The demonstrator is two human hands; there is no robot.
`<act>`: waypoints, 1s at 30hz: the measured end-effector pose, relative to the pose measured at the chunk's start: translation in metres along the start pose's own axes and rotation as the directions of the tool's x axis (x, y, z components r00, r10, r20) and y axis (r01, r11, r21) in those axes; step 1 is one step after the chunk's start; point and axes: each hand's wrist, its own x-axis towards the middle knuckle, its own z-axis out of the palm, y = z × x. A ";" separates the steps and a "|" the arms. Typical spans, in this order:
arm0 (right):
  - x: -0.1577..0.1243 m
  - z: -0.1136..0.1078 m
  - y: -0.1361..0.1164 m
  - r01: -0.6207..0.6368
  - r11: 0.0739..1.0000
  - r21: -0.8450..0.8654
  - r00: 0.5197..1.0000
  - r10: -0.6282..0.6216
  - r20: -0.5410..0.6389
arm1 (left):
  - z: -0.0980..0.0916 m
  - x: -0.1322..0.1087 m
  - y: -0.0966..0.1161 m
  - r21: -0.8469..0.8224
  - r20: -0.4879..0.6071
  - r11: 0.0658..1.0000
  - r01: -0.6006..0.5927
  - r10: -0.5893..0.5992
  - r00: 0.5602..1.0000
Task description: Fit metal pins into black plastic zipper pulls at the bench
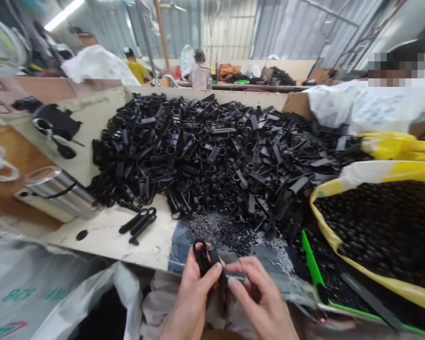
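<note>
My left hand (pixel 194 293) is closed around a black plastic part with a ring at its end (pixel 200 255), held upright low in the middle of the view. A second black piece (pixel 214 257) stands beside it under my thumb. My right hand (pixel 257 293) comes in from the right, its index fingertip close to or touching the held part. Its other fingers are curled, and something small and dark shows within them, too hidden to name. Just beyond the hands, small metal pins (pixel 281 255) and tiny black pieces (pixel 239 238) lie on a blue cloth (pixel 179 245).
A large heap of black plastic parts (pixel 205 137) fills the table. Several similar parts (pixel 140 224) lie apart at left, near a steel flask (pixel 62 191). At right are a yellow-rimmed sack (pixel 329 231) of black pieces and a green-edged tray (pixel 310 259). People sit beyond.
</note>
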 end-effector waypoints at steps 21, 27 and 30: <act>0.002 0.009 0.002 0.502 0.817 -0.284 0.838 -0.540 -0.075 | 0.004 0.001 0.011 -0.176 0.187 0.976 0.125 -0.092 0.978; -0.001 0.009 0.003 0.491 0.824 -0.283 0.839 -0.535 -0.101 | 0.006 -0.002 0.011 -0.196 0.236 0.958 0.208 -0.160 0.959; -0.002 0.005 0.001 0.506 0.799 -0.325 0.835 -0.548 -0.050 | 0.009 -0.006 0.012 -0.162 0.240 0.964 0.212 -0.170 0.956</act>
